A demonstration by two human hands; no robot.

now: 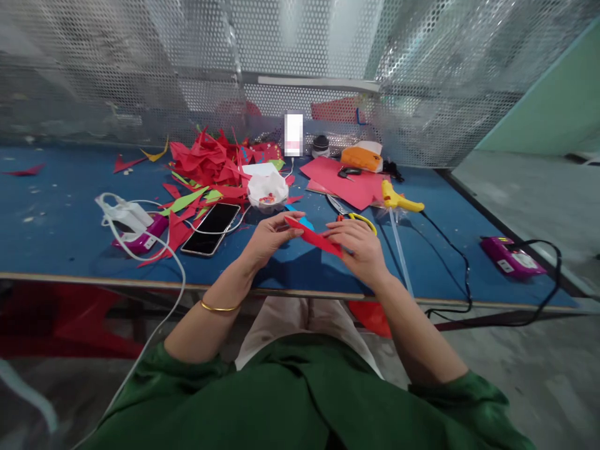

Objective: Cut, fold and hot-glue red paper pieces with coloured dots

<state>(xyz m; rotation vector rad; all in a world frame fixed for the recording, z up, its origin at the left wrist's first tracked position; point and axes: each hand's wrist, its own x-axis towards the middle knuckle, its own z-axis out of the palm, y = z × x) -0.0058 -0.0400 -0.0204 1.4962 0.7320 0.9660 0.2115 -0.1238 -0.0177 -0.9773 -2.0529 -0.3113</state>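
Note:
A narrow folded red paper piece (313, 237) slants down to the right above the table's front edge, held at both ends. My left hand (272, 239) pinches its upper left end between thumb and fingers. The fingers of my right hand (357, 247) close on its lower right end. Behind the paper lies a small blue piece (305, 222). Yellow-handled scissors (363, 220) lie just beyond my right hand, partly hidden by it. A white bowl (267, 191) with small red bits inside stands beyond my left hand.
Red paper scraps (206, 159) pile up at the back left. A black-screened phone (212, 229) and purple power box (140, 237) with white cable lie left. Red sheets (349, 181), a yellow glue gun (398, 199) and another purple box (510, 256) are right. Perforated metal (309, 56) rises behind.

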